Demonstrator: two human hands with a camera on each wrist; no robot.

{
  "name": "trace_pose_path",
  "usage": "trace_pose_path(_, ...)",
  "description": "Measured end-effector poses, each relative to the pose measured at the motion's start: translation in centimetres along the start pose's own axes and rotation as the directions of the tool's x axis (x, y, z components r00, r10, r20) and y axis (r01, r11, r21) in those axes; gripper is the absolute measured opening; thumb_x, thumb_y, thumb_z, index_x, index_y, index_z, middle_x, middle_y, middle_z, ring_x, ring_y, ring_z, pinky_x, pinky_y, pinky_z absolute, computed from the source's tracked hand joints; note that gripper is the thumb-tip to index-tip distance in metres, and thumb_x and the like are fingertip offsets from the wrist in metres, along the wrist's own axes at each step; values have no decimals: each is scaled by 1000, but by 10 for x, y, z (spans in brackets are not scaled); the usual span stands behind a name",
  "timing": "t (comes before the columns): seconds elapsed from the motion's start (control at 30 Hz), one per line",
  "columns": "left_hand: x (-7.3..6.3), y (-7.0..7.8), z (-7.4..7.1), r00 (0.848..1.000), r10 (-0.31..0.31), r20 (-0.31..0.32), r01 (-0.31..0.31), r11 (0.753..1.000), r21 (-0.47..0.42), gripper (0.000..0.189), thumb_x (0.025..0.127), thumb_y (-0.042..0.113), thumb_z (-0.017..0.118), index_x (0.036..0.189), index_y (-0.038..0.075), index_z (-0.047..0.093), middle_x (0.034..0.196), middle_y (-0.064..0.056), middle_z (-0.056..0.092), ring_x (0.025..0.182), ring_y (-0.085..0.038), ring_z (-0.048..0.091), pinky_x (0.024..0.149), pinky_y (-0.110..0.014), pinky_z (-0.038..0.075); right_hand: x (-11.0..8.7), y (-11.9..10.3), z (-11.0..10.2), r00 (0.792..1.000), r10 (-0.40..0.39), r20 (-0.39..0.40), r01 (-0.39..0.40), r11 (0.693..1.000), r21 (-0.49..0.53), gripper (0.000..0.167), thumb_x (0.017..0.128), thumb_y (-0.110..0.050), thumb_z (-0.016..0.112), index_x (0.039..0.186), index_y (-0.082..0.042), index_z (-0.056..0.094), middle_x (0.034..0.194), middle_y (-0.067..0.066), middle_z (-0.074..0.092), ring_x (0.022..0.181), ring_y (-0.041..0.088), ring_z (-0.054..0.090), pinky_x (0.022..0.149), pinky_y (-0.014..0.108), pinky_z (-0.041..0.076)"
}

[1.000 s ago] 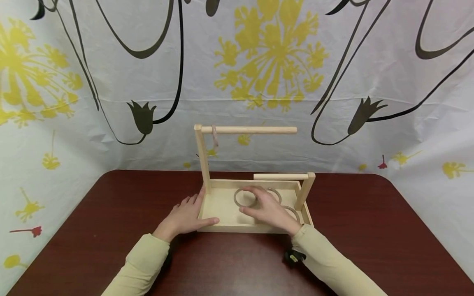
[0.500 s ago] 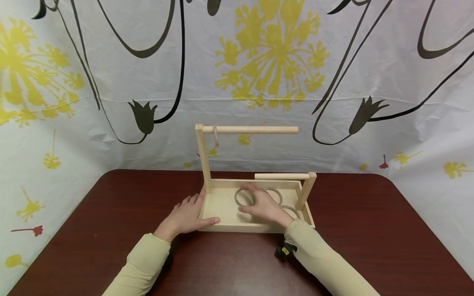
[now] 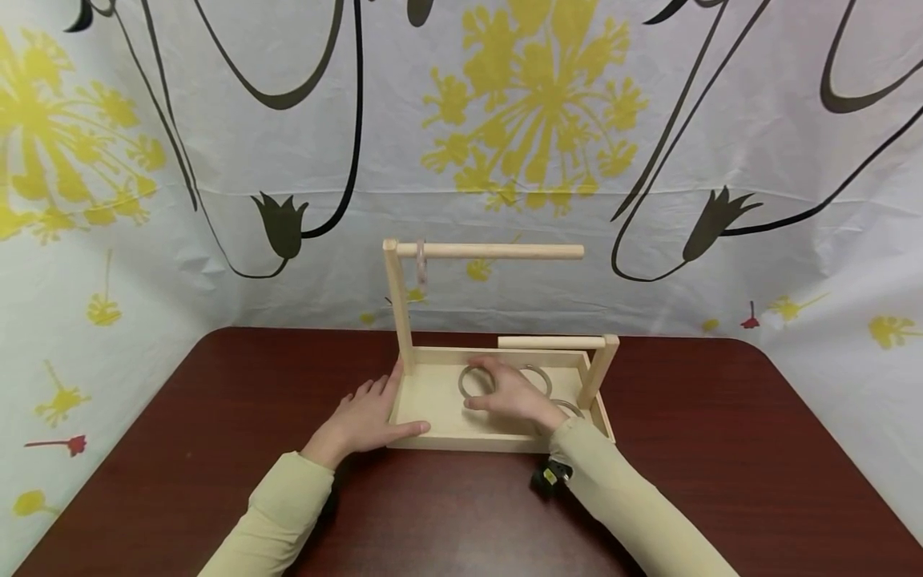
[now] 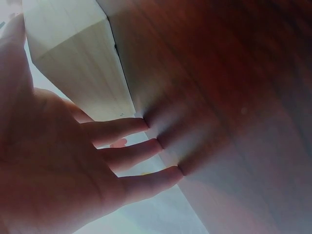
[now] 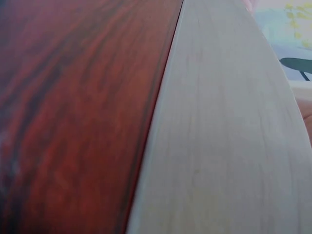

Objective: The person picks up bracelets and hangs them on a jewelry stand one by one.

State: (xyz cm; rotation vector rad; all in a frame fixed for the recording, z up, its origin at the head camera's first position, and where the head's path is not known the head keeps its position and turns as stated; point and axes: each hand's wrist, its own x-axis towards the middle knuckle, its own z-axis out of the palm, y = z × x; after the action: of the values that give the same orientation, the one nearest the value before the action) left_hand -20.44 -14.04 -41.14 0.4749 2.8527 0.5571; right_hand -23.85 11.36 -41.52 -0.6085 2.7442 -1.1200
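A shallow pale wooden tray [image 3: 436,405] with two pegs stands on the table. Inside it, my right hand [image 3: 515,397] curls thumb and index finger about opposite edges of a thin greyish ring [image 3: 461,385], which lies flat. A second ring [image 3: 550,381] and a third ring [image 3: 570,406] lie to the right, partly covered by that hand. My left hand [image 3: 364,421] rests straight-fingered against the tray's left end, thumb over the front rim. In the left wrist view, its fingertips touch the table beside the wood. Only a sliver of the right hand [image 5: 307,122] shows in its wrist view.
A tall post carries the upper peg [image 3: 497,252], on which one ring [image 3: 421,274] hangs near the post. The shorter lower peg [image 3: 551,342] points left from the right post. Behind the dark red-brown table [image 3: 216,385] hangs a patterned white cloth [image 3: 375,160].
My right wrist and forearm have shifted slightly left, while its fingertips stay at the same ring. The left hand keeps its place on the tray. The rings have not visibly moved within the tray.
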Motion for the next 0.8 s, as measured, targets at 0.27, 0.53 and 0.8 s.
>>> trace_pose_path(0.27,1,-1,1,1000,-9,6,9,1000,13,109,82,72,56,156,7,7,150,-25,32,133,-47,33,99,-65,30,0,-5,2,997,-45,63,44,999,12,75,72,-16,82,138,0,49,143,20,43,133,38,35,107,55,26)
trace_pose_path(0.53,1,-1,2,1000,-8,2,8,1000,16,109,82,71,57,156,7,7,150,-25,32,133,-48,33,99,-66,29,-1,-13,7,991,-41,125,36,998,47,82,73,-15,81,144,-3,42,150,22,32,137,38,28,105,60,25)
trace_pose_path(0.8,2,-1,2,1000,-4,-1,4,1000,17,109,82,71,56,156,7,7,149,-26,32,132,-48,33,98,-65,30,1,-16,12,989,-62,135,62,998,4,83,74,-18,80,146,-4,41,150,21,32,137,38,28,104,60,27)
